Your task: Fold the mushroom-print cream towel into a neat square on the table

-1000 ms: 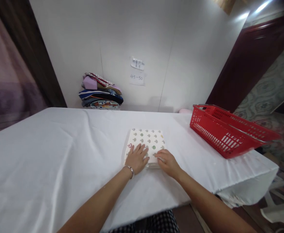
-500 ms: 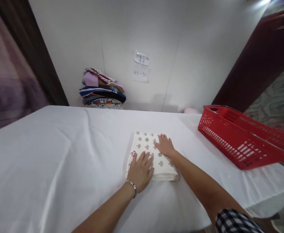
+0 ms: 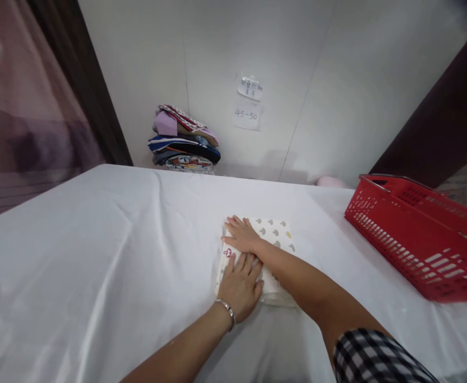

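A folded white cloth (image 3: 276, 239) printed with small grey, red and yellow mushrooms lies on the white-covered table. My left hand (image 3: 241, 284), with a silver bracelet at the wrist, rests flat on its near left part, fingers spread. Just beyond it, my right hand (image 3: 241, 234) is laid flat on the far left corner of the cloth, fingers apart. My right forearm crosses over the cloth and hides part of its middle and near right side.
On the right of the table stands a red plastic basket (image 3: 417, 239) with metal handles. Behind the far edge is a pile of folded fabrics (image 3: 185, 141) against the wall, where paper notes (image 3: 248, 106) hang. A pink curtain (image 3: 30, 106) hangs at the left.
My right hand has slid left across the cloth, from its right side to its far left corner. My left hand stays on the near left part. The view has shifted slightly.
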Demonstrator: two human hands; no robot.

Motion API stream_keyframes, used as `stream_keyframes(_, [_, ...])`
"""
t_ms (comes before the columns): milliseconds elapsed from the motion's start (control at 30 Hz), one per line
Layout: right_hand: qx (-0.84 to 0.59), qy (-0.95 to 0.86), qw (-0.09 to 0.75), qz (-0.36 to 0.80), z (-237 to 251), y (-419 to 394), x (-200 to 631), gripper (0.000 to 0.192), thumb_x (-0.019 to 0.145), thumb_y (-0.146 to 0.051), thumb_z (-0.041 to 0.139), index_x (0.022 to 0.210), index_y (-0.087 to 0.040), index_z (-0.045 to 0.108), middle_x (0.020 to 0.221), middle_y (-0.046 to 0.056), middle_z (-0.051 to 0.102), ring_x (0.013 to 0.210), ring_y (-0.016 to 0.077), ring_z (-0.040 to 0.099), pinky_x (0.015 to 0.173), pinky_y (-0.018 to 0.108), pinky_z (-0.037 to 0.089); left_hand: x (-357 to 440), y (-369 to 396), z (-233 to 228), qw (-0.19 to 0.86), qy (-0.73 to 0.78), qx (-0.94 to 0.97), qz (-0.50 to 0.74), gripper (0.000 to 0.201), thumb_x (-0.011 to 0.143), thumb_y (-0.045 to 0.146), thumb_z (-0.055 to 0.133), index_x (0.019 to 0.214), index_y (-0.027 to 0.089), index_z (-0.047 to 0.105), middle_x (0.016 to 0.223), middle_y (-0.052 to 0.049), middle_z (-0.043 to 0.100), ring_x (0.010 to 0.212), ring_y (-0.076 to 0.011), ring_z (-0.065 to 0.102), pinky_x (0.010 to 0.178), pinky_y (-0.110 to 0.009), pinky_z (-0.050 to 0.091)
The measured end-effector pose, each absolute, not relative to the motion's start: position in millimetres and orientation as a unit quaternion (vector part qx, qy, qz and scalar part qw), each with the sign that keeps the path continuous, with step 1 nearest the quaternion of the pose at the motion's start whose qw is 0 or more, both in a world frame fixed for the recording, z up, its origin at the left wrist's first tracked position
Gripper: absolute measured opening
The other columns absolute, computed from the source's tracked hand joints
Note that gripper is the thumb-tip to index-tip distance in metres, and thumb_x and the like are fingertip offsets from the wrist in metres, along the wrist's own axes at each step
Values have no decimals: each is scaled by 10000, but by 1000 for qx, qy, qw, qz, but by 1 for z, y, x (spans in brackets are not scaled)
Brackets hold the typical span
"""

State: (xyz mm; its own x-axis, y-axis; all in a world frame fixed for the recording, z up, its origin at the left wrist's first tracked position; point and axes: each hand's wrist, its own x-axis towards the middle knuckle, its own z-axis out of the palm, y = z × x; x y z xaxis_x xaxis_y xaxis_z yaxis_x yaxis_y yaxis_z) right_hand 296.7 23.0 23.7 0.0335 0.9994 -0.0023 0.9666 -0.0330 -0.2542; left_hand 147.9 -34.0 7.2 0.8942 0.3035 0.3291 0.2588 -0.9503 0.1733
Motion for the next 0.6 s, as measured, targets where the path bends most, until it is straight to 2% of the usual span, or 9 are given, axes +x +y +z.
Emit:
stream_keyframes(167, [-724, -668, 108, 134, 44, 13, 304, 648, 874, -573, 265, 1390, -182, 268, 1477, 87, 175, 1364, 231, 77, 1072, 464, 90, 147, -35, 9, 58, 136, 969, 199, 463, 864, 349, 369, 1313, 246, 421, 1377, -59, 409, 1289, -279, 296, 1063, -542, 153])
stream_keyframes(267, [-757, -635, 126, 82, 53, -11, 321, 674, 872, -596, 233, 1410, -192, 210, 1489, 80, 117, 1368, 225, 44, 1075, 452, 62, 147, -34, 10, 60, 134, 968, 203, 455, 865, 346, 373, 1308, 257, 424, 1378, -44, 410, 1288, -275, 302, 1065, -535, 156])
stream_keyframes(367, [-820, -565, 95, 16, 45, -40, 346, 679, 872, -593, 248, 1407, -175, 221, 1480, 99, 158, 1366, 235, 49, 1071, 461, 3, 147, -34, 10, 63, 136, 968, 199, 450, 866, 363, 369, 1302, 266, 429, 1370, -35, 423, 1288, -269, 306, 1067, -530, 150])
stream_keyframes(467, [-858, -509, 57, 33, 32, -56, 365, 656, 886, -565, 239, 1399, -158, 240, 1469, 109, 198, 1358, 246, 99, 1066, 468, 45, 149, -34, 10, 66, 136, 969, 194, 442, 870, 363, 359, 1287, 250, 449, 1367, -41, 428, 1289, -263, 305, 1068, -527, 145])
stream_keyframes(600, [-857, -509, 53, 61, 33, -58, 363, 597, 896, -521, 274, 1370, -159, 301, 1462, 112, 222, 1349, 251, 146, 1061, 471, 101, 149, -35, 11, 60, 136, 969, 195, 433, 871, 368, 359, 1271, 239, 467, 1365, -49, 430, 1283, -262, 317, 1062, -524, 163])
